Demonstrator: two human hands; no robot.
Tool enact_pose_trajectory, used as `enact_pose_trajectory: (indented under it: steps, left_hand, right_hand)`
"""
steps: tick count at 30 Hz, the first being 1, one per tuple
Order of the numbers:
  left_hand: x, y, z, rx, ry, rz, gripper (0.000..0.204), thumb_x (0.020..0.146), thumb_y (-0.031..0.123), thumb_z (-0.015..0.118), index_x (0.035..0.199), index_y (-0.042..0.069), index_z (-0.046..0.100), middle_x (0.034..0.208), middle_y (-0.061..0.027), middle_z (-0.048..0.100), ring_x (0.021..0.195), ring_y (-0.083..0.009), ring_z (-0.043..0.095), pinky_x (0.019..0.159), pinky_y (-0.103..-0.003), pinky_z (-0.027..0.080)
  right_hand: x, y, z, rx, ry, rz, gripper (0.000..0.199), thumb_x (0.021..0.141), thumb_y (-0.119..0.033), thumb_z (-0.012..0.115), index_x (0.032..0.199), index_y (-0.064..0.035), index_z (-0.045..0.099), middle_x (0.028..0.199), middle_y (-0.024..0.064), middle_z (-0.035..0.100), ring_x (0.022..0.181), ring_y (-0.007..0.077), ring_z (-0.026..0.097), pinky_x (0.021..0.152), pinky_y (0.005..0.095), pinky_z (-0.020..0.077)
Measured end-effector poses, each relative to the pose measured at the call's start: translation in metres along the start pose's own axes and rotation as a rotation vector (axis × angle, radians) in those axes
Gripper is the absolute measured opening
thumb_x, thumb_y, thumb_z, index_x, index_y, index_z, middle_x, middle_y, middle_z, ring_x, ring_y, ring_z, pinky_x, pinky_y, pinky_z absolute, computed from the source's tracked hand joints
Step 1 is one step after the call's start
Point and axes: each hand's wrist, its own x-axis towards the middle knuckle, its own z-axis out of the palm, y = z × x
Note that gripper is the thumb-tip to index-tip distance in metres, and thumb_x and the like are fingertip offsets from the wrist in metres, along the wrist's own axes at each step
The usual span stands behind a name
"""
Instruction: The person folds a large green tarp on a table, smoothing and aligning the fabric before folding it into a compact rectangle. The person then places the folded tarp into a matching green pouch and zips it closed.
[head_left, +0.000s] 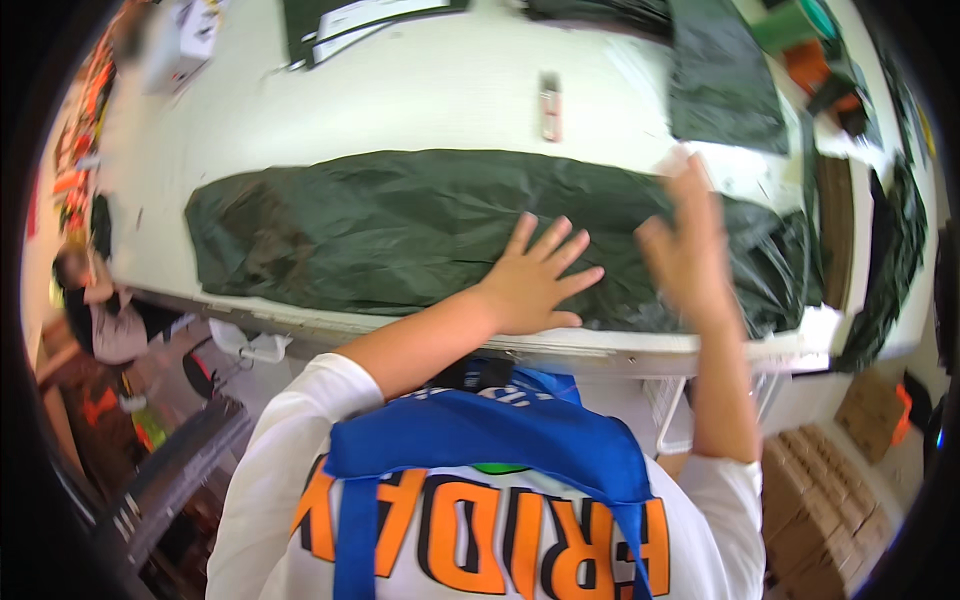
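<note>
A long dark green plastic sheet, wrinkled and shiny, lies across the near part of the white table. My left hand rests on it near the front edge, palm down with its fingers spread. Over the sheet's right part is my right hand, blurred by motion. Its thumb stands apart from the other fingers, and I see nothing held in it. Whether it touches the sheet I cannot tell. The sheet bunches up in folds at its right end.
A small knife-like tool lies beyond the sheet. Another dark green piece is at the far right, near a green roll. A white box stands far left. Cardboard boxes are stacked at lower right. Another person sits at left.
</note>
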Motion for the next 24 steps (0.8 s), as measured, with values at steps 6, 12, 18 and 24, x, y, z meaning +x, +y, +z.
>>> enact_pose_trajectory:
  steps: [6,12,18,24]
  left_hand:
    - [-0.156,-0.066,-0.046,0.268,0.402,-0.646,0.062,0.089,0.045,0.054,0.142,0.014,0.042,0.153,-0.0151,0.026,0.14,-0.036,0.025,0.109,-0.063,0.013]
    - [-0.309,-0.165,0.026,0.076,0.333,-1.366,0.065,0.095,0.047,0.044,0.151,0.025,0.02,0.159,-0.0127,0.008,0.146,-0.0353,0.008,0.111,-0.062,0.01]
    - [-0.337,-0.216,0.017,-0.727,1.414,-1.667,0.096,0.079,0.039,0.075,0.146,0.0,0.019,0.135,-0.0252,0.04,0.116,-0.0361,0.05,0.096,-0.044,0.042]
    - [-0.386,-0.249,-0.012,-0.91,1.385,-1.511,0.073,0.071,0.004,0.068,0.132,0.001,0.027,0.114,-0.021,0.052,0.099,-0.0322,0.057,0.09,-0.039,0.046]
  right_hand:
    - [-0.046,-0.049,0.133,-0.416,-0.267,0.093,0.07,0.081,-0.043,0.065,0.142,-0.0157,0.042,0.152,0.011,0.03,0.142,0.0355,0.021,0.114,0.0558,0.0109]
    - [-0.048,-0.05,0.143,-0.487,-0.232,0.024,0.067,0.083,-0.039,0.061,0.141,-0.0116,0.042,0.153,0.0134,0.028,0.143,0.0369,0.019,0.115,0.0545,0.0084]
    - [-0.052,-0.046,0.149,-0.627,-0.225,-0.054,0.068,0.088,-0.042,0.049,0.144,-0.0061,0.036,0.155,0.0154,0.024,0.143,0.0375,0.016,0.115,0.0538,0.0079]
    - [-0.05,-0.047,0.152,-0.61,-0.21,-0.074,0.067,0.087,-0.037,0.05,0.144,-0.0053,0.035,0.155,0.0161,0.023,0.143,0.0376,0.016,0.115,0.053,0.0076]
